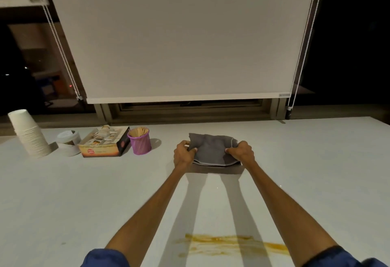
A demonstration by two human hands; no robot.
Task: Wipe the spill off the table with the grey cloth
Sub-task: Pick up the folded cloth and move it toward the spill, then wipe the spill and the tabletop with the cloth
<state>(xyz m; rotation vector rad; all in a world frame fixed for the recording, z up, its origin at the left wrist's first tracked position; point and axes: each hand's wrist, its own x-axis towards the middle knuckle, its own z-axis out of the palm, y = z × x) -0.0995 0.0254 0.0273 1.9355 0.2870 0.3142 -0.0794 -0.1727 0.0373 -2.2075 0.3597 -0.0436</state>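
1. Table [63, 193]: white, broad, lit from above, with arm shadows running down its middle.
2. Grey cloth [212, 150]: folded, at the far middle of the table, its upper layer lifted and bunched, lower layers flat on the surface beneath.
3. Left hand [183, 154]: fingers curled and pinching the cloth's left edge, thumb on top of the fabric.
4. Right hand [242, 151]: fingers curled likewise, gripping the cloth's right edge, knuckles up.
5. Both arms: stretched straight forward, bare to the elbow, blue sleeves [105, 259] at the bottom edge.
6. Spill [232, 243]: amber-brown streak, smeared sideways across the near table, between and under the forearms, well apart from the cloth.
7. Far left of the table: tilted stack of white paper cups [27, 133], small white tub [68, 142] just beside it, open carton of sachets [105, 145], purple mesh holder [140, 141] full of wooden stirrers, touching or nearly touching the carton's end.
8. Behind the table: pale roller blind [181, 34] drawn most of the way down, bead cords hanging on either side, dark glass beyond.
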